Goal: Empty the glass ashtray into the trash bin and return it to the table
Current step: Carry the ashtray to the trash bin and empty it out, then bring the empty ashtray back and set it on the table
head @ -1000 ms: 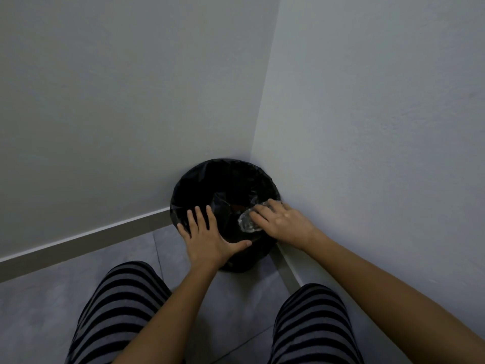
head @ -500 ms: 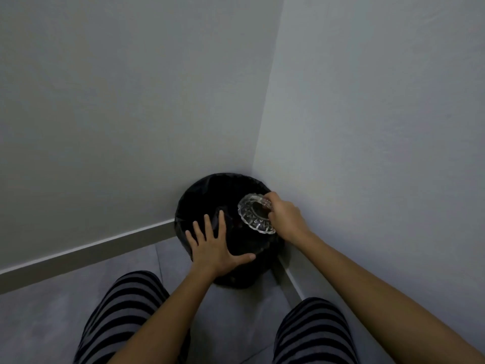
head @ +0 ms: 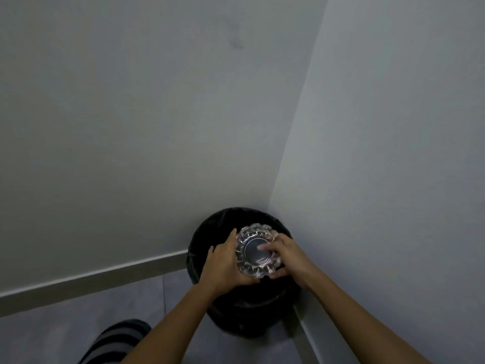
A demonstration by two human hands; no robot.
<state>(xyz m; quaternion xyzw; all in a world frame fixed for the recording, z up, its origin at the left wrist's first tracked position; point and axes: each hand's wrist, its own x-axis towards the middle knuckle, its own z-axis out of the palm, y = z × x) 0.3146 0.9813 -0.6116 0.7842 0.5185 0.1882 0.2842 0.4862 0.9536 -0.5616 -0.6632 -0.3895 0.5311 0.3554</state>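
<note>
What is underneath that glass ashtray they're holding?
Directly below the glass ashtray is the black-lined trash bin, in the wall corner. Both the left hand and right hand grip it. The bin's contents are hidden.

Dim, flat, greyish indoor light, soft overall focus, wide-angle bending at edges.

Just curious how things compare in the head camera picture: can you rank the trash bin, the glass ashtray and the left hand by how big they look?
1. Trash bin, clearly largest.
2 and 3. Glass ashtray and left hand look alike; the ashtray hides part of the hand, so I won't rank them.
</note>
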